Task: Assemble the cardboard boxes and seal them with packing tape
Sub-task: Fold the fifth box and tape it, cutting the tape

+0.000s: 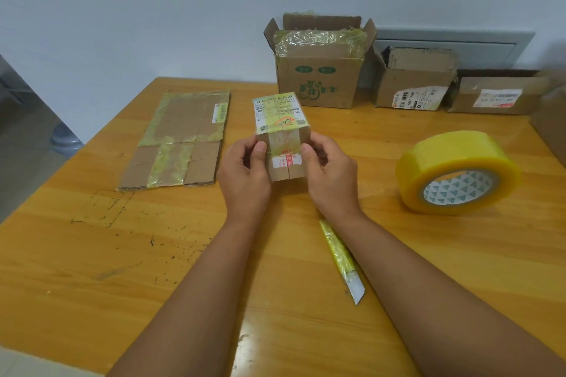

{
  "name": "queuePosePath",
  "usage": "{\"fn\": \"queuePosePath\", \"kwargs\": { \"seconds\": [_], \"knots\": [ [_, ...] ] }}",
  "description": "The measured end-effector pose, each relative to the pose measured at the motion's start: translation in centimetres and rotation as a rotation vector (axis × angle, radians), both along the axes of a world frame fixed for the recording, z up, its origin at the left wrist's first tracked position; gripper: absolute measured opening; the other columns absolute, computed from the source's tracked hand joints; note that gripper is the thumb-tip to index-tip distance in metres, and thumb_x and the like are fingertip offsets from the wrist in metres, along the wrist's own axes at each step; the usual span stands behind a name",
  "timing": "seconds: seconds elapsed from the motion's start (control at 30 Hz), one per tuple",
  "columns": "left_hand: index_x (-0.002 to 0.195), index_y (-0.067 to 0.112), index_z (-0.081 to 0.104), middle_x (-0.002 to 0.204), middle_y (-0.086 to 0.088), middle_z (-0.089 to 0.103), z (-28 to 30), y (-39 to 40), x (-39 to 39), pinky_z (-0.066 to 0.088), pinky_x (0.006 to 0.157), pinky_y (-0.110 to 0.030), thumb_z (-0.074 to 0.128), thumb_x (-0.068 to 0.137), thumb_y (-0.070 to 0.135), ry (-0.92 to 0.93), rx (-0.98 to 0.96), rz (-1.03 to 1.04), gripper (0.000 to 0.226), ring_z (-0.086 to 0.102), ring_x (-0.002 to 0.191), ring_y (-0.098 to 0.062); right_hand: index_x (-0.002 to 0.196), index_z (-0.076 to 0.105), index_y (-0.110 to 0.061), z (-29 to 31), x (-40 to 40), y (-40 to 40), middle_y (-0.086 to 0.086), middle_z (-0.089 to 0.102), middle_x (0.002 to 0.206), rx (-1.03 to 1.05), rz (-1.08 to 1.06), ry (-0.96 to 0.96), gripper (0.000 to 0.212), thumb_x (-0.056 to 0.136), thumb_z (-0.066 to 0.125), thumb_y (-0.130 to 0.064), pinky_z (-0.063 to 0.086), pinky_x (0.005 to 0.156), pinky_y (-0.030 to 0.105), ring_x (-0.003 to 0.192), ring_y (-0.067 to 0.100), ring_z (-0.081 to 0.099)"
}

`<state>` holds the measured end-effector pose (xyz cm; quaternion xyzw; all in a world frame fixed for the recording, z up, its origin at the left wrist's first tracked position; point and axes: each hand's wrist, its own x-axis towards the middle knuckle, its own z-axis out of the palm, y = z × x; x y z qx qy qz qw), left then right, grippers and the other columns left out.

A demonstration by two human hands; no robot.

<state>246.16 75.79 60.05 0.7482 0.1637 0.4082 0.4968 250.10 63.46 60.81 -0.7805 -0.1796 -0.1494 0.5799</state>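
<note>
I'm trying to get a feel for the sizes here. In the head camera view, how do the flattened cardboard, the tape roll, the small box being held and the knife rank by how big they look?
Largest to smallest as they appear:
1. flattened cardboard
2. tape roll
3. small box, held in both hands
4. knife
The tape roll and small box look close, and the roll lies nearer the camera, so that order is unsure.

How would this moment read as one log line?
left hand + right hand: hold small taped cardboard box | yellow tape roll: idle

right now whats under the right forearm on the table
A utility knife wrapped in yellow tape lies on the table, blade end toward the viewer. The right forearm covers its far end.
</note>
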Motion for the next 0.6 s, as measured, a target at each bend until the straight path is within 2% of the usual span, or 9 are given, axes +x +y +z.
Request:
{"fn": "queuePosePath", "kwargs": {
  "seconds": [0.17,0.23,0.3,0.37,0.53,0.6],
  "knots": [
    [0.104,0.016,0.068,0.095,0.009,0.066,0.16,0.05,0.07,0.049,0.079,-0.019,0.057,0.099,0.018,0.003,-0.035,0.017,0.012,0.061,0.091,-0.006,0.145,0.046,-0.012,0.42,-0.26,-0.22,0.003,0.067,0.123,0.081,0.043,0.096,0.046,0.101,0.056,-0.019,0.056,0.089,0.024,0.109,0.008,0.065],
    [0.103,0.019,0.067,0.094,0.014,0.064,0.19,0.03,0.06,0.046,0.078,-0.014,0.057,0.099,0.017,0.000,-0.026,0.013,0.010,0.059,0.089,-0.001,0.139,0.054,-0.014,0.31,-0.13,-0.24,0.000,0.068,0.119,0.062,0.044,0.063,0.038,0.101,0.054,-0.018,0.056,0.087,0.025,0.107,0.007,0.064],
    [0.103,0.017,0.068,0.094,0.012,0.065,0.12,0.05,0.09,0.047,0.078,-0.016,0.058,0.098,0.018,-0.002,-0.004,0.009,0.012,0.060,0.089,-0.003,0.125,0.063,-0.014,0.01,0.28,-0.31,-0.004,0.070,0.111,0.059,0.024,0.048,0.026,0.101,0.053,-0.019,0.058,0.084,0.034,0.100,0.007,0.066],
    [0.104,0.014,0.069,0.095,0.007,0.067,0.06,0.07,0.11,0.048,0.079,-0.020,0.057,0.098,0.019,0.000,0.014,0.002,0.014,0.061,0.091,-0.007,0.118,0.065,-0.012,-0.24,0.61,-0.37,-0.003,0.071,0.106,0.062,0.005,0.059,0.023,0.100,0.054,-0.020,0.058,0.080,0.040,0.096,0.010,0.067],
    [0.101,0.019,0.068,0.095,0.006,0.067,0.01,0.22,0.02,0.052,0.078,-0.026,0.056,0.098,0.018,0.000,0.002,0.007,0.012,0.062,0.090,-0.009,0.126,0.066,-0.010,-0.23,0.31,-0.16,0.001,0.070,0.116,0.030,0.020,0.033,0.029,0.100,0.056,-0.019,0.057,0.086,0.030,0.104,0.008,0.065],
    [0.101,0.021,0.066,0.096,0.004,0.067,0.11,0.13,0.00,0.053,0.078,-0.028,0.056,0.098,0.021,0.007,0.002,-0.008,0.010,0.062,0.089,-0.009,0.123,0.067,-0.010,-0.15,0.34,-0.26,-0.001,0.070,0.112,0.031,0.017,0.034,0.027,0.099,0.058,-0.020,0.057,0.084,0.031,0.100,0.007,0.066]
  ]
}}
